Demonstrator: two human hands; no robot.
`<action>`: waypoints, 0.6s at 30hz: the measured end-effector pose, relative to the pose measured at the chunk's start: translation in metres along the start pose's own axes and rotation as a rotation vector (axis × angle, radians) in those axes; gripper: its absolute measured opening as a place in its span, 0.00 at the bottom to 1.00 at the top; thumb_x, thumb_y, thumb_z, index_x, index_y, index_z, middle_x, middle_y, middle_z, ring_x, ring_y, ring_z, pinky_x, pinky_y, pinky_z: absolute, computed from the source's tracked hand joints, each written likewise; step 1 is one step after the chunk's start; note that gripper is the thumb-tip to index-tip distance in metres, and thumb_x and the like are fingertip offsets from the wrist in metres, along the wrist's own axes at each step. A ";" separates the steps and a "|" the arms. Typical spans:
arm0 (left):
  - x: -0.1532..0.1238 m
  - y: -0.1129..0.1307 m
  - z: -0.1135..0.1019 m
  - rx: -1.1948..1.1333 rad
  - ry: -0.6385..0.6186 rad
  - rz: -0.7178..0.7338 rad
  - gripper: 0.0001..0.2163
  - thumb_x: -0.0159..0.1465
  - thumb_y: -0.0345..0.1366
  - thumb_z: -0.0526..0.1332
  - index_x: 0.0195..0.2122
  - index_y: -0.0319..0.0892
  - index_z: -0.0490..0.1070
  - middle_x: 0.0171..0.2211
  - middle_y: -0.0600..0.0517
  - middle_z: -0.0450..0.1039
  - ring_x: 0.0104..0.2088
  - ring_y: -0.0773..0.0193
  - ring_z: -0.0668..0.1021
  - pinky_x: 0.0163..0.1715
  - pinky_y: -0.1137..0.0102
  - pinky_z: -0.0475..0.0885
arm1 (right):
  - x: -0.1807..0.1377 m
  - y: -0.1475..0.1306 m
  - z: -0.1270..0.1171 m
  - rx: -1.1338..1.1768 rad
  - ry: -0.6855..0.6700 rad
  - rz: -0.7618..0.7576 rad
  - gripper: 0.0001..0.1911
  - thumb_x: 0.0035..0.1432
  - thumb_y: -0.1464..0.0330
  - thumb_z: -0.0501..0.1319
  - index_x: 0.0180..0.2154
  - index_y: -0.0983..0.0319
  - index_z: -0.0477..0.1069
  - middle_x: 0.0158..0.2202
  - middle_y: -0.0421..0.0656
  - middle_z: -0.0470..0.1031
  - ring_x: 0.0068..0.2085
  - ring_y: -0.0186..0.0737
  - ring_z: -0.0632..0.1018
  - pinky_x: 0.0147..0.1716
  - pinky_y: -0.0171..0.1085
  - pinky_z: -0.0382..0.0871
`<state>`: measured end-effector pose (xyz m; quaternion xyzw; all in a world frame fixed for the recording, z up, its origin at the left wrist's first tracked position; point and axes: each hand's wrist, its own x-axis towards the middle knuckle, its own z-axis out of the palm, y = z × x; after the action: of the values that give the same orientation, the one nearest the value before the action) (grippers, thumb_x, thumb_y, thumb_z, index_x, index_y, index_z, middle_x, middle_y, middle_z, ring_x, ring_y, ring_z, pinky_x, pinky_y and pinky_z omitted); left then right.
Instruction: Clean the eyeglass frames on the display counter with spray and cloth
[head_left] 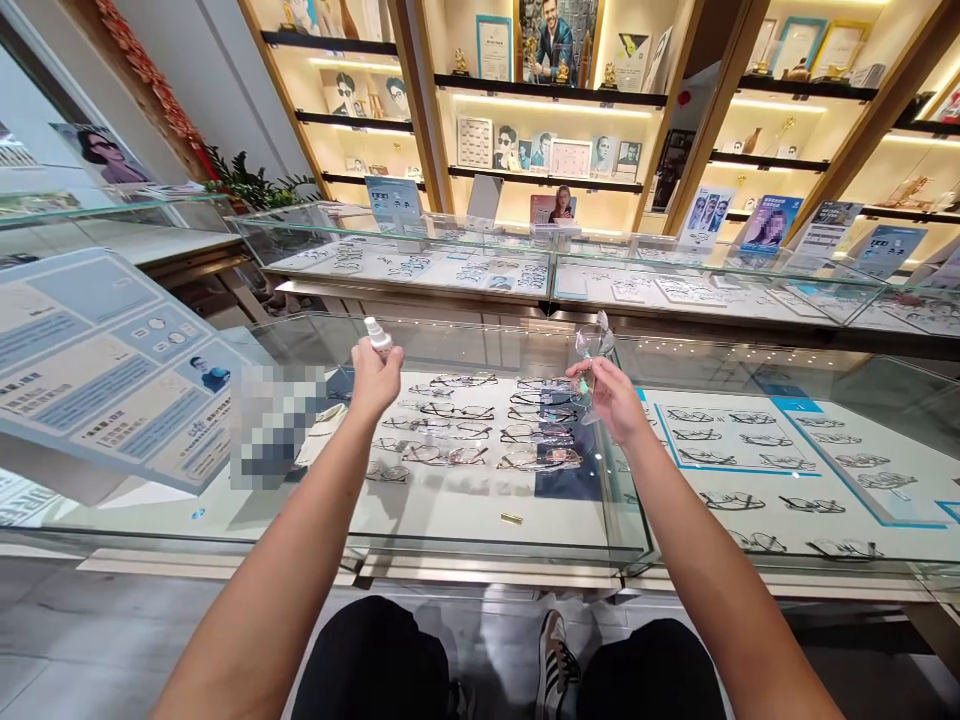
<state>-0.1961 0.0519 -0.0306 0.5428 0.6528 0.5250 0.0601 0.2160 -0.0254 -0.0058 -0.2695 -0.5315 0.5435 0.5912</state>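
My left hand [377, 378] is wrapped round a small white spray bottle [379, 338], its nozzle sticking up above the fingers. Over the right part of the glass counter, my right hand [613, 396] pinches a pair of eyeglasses [589, 342] held up on its side, with the lenses clear. The two hands are well apart. Below and between them, several eyeglasses [459, 411] lie in rows inside the glass showcase [450, 510]. A light-coloured cloth [322, 432] lies left of my left forearm.
A large blue-and-white printed board [112, 370] stands on the counter at left. More framed glasses [742, 437] lie in the showcase at right. Another glass showcase [420, 262] runs across behind, with lit shelves beyond. A small gold-coloured piece [511, 518] lies near the front edge.
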 end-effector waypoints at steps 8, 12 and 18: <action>-0.007 -0.045 -0.015 0.162 0.075 -0.216 0.15 0.64 0.39 0.66 0.51 0.41 0.73 0.46 0.45 0.78 0.44 0.55 0.78 0.51 0.62 0.72 | 0.000 0.005 -0.003 -0.031 0.020 0.022 0.12 0.63 0.54 0.67 0.38 0.56 0.78 0.43 0.43 0.82 0.40 0.41 0.77 0.41 0.40 0.72; -0.004 -0.049 -0.013 0.171 0.058 -0.227 0.17 0.64 0.37 0.66 0.53 0.41 0.73 0.48 0.45 0.79 0.45 0.56 0.78 0.53 0.63 0.71 | 0.000 0.007 -0.006 -0.017 0.011 0.029 0.11 0.65 0.56 0.66 0.38 0.56 0.78 0.43 0.43 0.82 0.40 0.40 0.77 0.39 0.38 0.70; -0.003 -0.051 -0.011 0.160 0.016 -0.245 0.16 0.63 0.35 0.67 0.51 0.40 0.74 0.48 0.45 0.80 0.45 0.56 0.80 0.53 0.63 0.72 | 0.001 0.007 -0.007 -0.041 0.018 0.030 0.10 0.65 0.57 0.65 0.38 0.56 0.78 0.43 0.43 0.82 0.40 0.40 0.77 0.39 0.39 0.70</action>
<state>-0.2351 0.0497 -0.0653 0.4581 0.7544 0.4641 0.0749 0.2197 -0.0212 -0.0140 -0.2942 -0.5330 0.5389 0.5822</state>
